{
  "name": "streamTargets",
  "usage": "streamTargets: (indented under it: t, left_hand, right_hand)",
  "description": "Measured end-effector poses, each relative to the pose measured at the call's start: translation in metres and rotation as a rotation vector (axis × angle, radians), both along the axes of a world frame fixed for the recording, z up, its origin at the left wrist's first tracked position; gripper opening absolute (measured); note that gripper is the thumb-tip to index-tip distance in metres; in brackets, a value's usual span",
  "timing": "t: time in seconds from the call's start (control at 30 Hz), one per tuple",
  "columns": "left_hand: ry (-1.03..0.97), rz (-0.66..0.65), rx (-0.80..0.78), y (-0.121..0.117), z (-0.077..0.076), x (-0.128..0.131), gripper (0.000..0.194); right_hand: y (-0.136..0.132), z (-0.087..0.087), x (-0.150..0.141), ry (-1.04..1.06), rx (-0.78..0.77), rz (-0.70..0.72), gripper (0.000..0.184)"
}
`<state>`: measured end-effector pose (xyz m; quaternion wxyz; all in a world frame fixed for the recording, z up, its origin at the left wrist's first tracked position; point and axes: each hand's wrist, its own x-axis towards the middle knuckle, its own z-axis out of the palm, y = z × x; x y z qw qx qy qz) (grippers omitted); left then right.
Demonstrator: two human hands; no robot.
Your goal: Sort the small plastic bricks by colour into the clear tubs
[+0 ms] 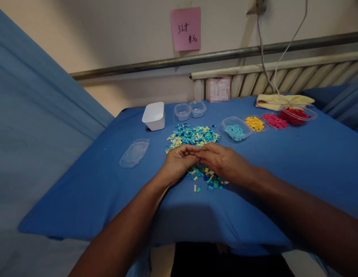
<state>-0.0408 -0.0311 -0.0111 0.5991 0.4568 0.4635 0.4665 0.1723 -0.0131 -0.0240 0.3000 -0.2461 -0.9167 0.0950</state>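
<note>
My left hand (179,161) and my right hand (221,158) meet at the fingertips above the middle of the table. Both are closed in a pinch, and whatever is between the fingers is hidden or too small to make out. Behind them lies a pile of small plastic building bricks (193,134) in turquoise, dark blue, green, pale yellow and white. A thinner scatter of the same bricks (209,177) spreads beneath and in front of my hands. One cream brick (195,188) rests near the front of this scatter.
A white box (154,116), two clear tubs (182,112) and a clear lid (135,154) stand left and behind. To the right are light blue pieces (235,131), yellow pieces (255,124), pink pieces (275,121) and red pieces (294,115) in clear containers, near a yellow cloth (267,102).
</note>
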Motion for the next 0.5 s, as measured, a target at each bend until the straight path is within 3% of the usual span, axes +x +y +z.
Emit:
streamTargets:
  t: [0.23, 0.5]
  left_hand:
    - [-0.038, -0.031, 0.007, -0.002, 0.003, 0.002, 0.053]
    - [0.053, -0.100, 0.041, -0.002, 0.006, -0.005, 0.050]
  right_hand:
    - [-0.003, 0.009, 0.004, -0.096, 0.147, 0.012, 0.020]
    - [0.003, 0.015, 0.016, -0.088, 0.153, 0.050, 0.020]
